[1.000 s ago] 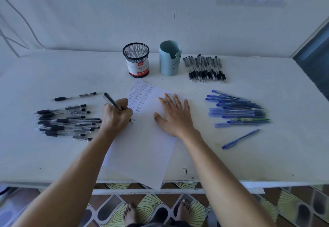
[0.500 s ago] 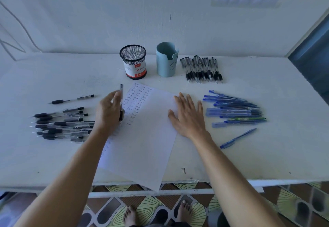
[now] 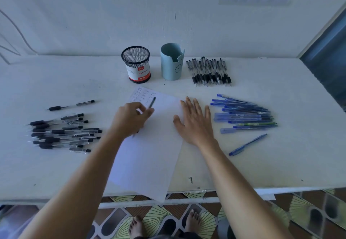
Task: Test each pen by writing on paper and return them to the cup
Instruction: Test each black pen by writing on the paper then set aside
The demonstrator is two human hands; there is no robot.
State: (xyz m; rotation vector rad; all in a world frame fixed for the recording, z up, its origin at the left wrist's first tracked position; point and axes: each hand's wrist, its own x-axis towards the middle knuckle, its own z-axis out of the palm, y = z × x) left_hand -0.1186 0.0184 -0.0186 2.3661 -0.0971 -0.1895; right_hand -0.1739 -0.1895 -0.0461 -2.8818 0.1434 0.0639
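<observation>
left hand (image 3: 131,119) grips black pen (image 3: 152,103) over paper (image 3: 149,156), right hand (image 3: 194,124) flat, pressing it
likely next: lift pen clear, lower tip-down into mesh cup (image 3: 135,64) without knocking it

The white paper (image 3: 149,154) lies skewed at the table's (image 3: 74,167) near edge, one corner overhanging, handwriting filling its far corner. A dark pen (image 3: 152,103), pinched in the left hand (image 3: 129,119), tilts above that writing. A black mesh cup (image 3: 135,64) and a pale blue cup (image 3: 171,64) stand upright near the far edge.
</observation>
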